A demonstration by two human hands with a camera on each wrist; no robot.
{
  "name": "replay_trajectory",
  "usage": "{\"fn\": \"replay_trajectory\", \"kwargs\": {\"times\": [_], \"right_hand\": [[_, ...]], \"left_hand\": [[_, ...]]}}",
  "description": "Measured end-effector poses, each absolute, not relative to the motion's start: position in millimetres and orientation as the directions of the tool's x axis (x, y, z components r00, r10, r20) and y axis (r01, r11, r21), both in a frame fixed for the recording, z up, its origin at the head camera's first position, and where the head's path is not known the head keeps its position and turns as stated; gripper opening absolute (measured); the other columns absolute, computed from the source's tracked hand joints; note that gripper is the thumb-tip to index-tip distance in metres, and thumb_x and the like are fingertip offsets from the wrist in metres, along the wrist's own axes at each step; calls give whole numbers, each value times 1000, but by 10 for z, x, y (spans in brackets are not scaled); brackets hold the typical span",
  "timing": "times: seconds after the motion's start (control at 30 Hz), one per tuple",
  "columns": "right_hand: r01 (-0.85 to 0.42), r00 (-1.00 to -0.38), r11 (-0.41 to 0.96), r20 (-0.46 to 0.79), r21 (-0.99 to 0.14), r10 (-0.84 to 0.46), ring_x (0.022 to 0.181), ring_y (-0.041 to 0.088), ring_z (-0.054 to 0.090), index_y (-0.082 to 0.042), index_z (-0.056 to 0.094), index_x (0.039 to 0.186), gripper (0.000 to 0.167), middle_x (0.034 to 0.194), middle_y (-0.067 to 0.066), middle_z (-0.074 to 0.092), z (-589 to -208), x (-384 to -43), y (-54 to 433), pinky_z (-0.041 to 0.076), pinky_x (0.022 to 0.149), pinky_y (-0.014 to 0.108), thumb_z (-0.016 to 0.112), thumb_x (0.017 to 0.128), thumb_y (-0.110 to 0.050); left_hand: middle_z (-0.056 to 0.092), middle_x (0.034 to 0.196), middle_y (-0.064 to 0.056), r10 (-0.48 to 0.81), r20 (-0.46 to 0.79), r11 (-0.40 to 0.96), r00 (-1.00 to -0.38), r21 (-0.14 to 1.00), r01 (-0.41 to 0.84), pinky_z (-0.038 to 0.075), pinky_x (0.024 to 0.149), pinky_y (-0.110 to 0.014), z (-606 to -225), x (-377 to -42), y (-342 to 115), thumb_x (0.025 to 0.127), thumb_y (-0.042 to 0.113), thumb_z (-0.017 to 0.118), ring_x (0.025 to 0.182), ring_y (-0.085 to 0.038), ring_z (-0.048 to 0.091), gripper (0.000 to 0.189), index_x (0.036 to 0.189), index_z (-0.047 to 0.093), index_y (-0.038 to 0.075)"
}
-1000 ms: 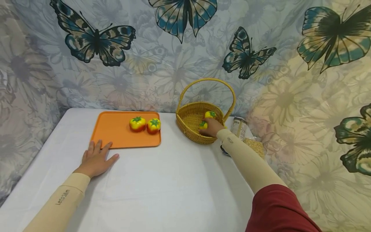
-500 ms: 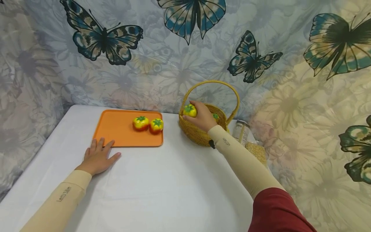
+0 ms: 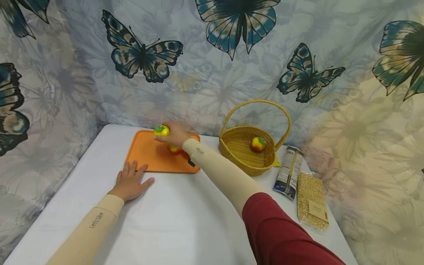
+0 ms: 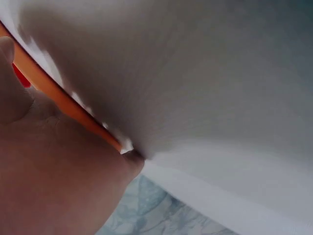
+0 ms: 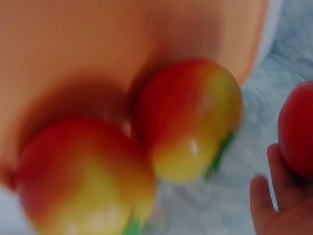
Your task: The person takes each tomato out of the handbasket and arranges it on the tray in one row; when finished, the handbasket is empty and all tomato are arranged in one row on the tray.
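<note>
My right hand (image 3: 177, 134) grips a red-and-yellow persimmon-like fruit (image 3: 161, 130) with a green leafy top, above the orange tray (image 3: 145, 159). Two similar fruits, a nearer one (image 5: 88, 181) and a farther one (image 5: 188, 120), sit side by side on the tray in the right wrist view. My right hand and wrist mostly hide them in the head view. A further such fruit (image 3: 258, 144) lies inside the yellow wicker basket (image 3: 236, 156). With spread fingers, my left hand (image 3: 131, 184) rests on the white table, its fingertips at the tray's front edge.
Right of the basket lie a dark-and-clear packet (image 3: 289, 173) and a clear pack of yellow grains (image 3: 312, 201). The basket's tall handle (image 3: 258, 101) arches over it. A butterfly-print cloth (image 3: 212, 84) hangs right behind the table (image 3: 185, 217).
My right hand has taken one fruit out of the basket and carried it left over the tray. My left hand stays at the tray's edge. The head view has shifted a little.
</note>
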State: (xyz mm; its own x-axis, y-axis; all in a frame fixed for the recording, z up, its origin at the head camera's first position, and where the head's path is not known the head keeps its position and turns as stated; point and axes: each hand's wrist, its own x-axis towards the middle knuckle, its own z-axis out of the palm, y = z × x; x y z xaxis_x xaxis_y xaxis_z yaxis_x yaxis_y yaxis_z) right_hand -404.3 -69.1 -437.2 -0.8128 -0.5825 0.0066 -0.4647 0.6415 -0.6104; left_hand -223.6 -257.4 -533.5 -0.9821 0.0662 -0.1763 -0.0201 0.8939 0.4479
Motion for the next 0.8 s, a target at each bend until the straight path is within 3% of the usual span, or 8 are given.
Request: {"fn": "replay_trajectory", "kwargs": {"times": [0.2, 0.47, 0.6, 0.8], "right_hand": [[-535, -795, 705, -5, -466, -606, 107, 14, 63, -14, 56, 153, 78, 133, 0, 66, -4685, -4178, -915, 53, 95, 32, 74, 94, -62], [-637, -760, 756, -40, -155, -649, 128, 16, 61, -18, 51, 158, 82, 144, -3, 65, -4881, -4202, -988, 34, 119, 49, 57, 98, -74], [-654, -750, 750, -52, -98, -660, 130, 19, 62, -18, 50, 157, 82, 143, -2, 66, -4940, -4169, -1000, 30, 122, 53, 51, 99, -76], [-620, -774, 778, -83, -98, -627, 137, 22, 59, -21, 44, 161, 86, 148, 0, 64, -5022, -4173, -1039, 24, 125, 55, 49, 98, -79]], "left_hand": [[1, 170, -37, 62, -174, 890, -983, 455, -24, -3, 118, -77, -5340, -2226, -2516, 106, 64, 47, 155, -56, -18, 88, 166, 29, 1], [2, 171, -35, 69, -167, 881, -984, 472, -18, -2, 119, -77, -5306, -2238, -2498, 105, 64, 50, 155, -55, -17, 88, 166, 31, 3], [2, 171, -35, 66, -175, 890, -982, 455, -22, -2, 118, -77, -5303, -2246, -2501, 107, 61, 50, 155, -56, -16, 85, 166, 30, 4], [1, 171, -35, 58, -173, 898, -983, 439, -24, -2, 118, -77, -5352, -2253, -2550, 107, 61, 48, 155, -55, -17, 84, 167, 29, 4]]}}
